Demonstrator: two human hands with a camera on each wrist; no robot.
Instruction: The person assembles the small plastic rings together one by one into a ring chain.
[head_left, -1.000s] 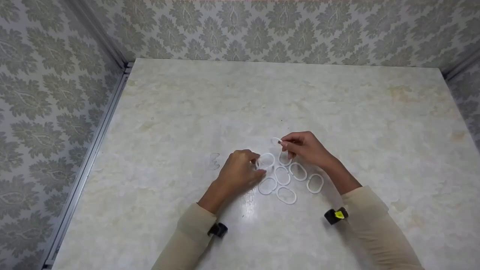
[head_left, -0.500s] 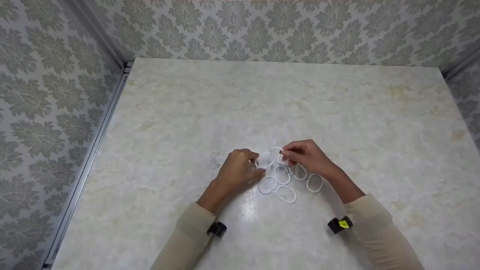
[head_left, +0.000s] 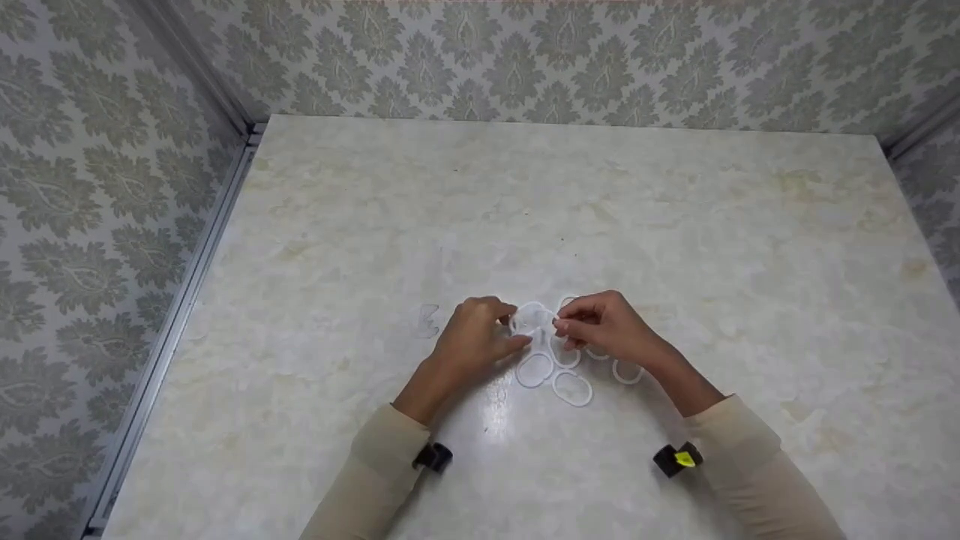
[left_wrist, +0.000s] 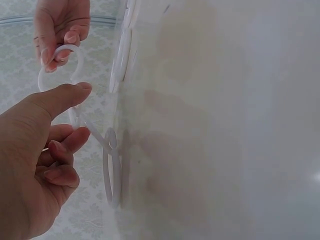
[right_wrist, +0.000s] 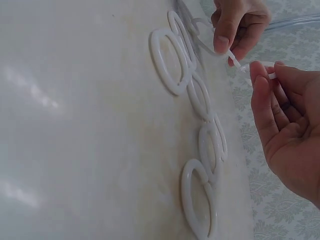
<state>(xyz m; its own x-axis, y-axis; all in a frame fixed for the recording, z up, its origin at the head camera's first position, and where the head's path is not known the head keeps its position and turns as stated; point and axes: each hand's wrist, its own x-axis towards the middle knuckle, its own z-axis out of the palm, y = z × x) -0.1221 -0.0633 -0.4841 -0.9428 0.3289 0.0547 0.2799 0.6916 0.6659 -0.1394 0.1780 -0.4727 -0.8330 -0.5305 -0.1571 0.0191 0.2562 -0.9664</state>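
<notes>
My left hand (head_left: 480, 334) pinches a white plastic curtain ring (right_wrist: 234, 59) between thumb and fingers, low over the table. Another ring (left_wrist: 116, 175) hangs linked below it, its lower end close to the tabletop. Facing it, my right hand (head_left: 611, 326) pinches an oval ring (left_wrist: 80, 62) with a gap in its side. In the left wrist view this ring overlaps the left thumb, and the two held rings meet between the hands. Several loose rings (right_wrist: 157, 60) lie flat on the table near the right hand, partly hidden under it in the head view.
The pale marbled table (head_left: 375, 195) reaches back to a patterned wall (head_left: 517, 60). Left of the left hand lies a thin, transparent zigzag-edged piece (head_left: 429, 321). A black wrist camera (head_left: 433, 457) sits at the left sleeve, another black camera (head_left: 677, 459) at the right.
The right hand has come down and to the left with its ring, bringing it from behind the loose rings up to the ring in the left hand. The left hand has hardly moved.
</notes>
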